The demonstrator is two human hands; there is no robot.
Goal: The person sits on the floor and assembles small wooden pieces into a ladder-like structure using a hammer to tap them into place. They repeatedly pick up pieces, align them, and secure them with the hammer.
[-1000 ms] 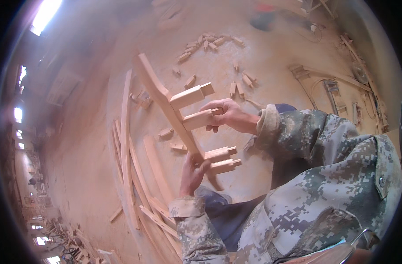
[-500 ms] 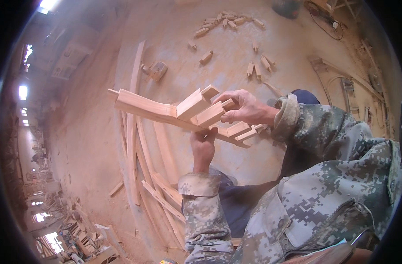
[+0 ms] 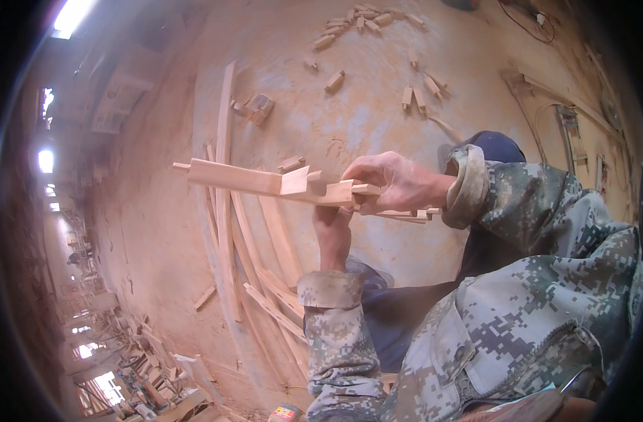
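Observation:
A long pale wooden rail [image 3: 233, 178] with a thin tenon at its left end is held up in front of me, lying nearly level. Short wooden blocks stand out from its side, one [image 3: 297, 181] left of my fingers and another [image 3: 335, 193] under them. My left hand [image 3: 332, 228] is closed around the rail from below, its fingertips partly hidden. From the right, my right hand [image 3: 397, 179] pinches the tenoned end of the second block. Farther right, more pieces on the rail show partly behind this hand.
Long wooden strips [image 3: 224, 232] lie on the dusty floor to the left. Short tenoned blocks [image 3: 363, 17] are piled at the far side, with several loose ones [image 3: 420, 98] nearer. A block-like wooden tool [image 3: 256, 109] lies left of centre. Scrap wood [image 3: 152, 380] fills the lower left.
The rail has tilted, so its blocks look foreshortened and it lies more level. Both hands have shifted slightly right in the picture, still gripping the wood. The whole view has turned a little.

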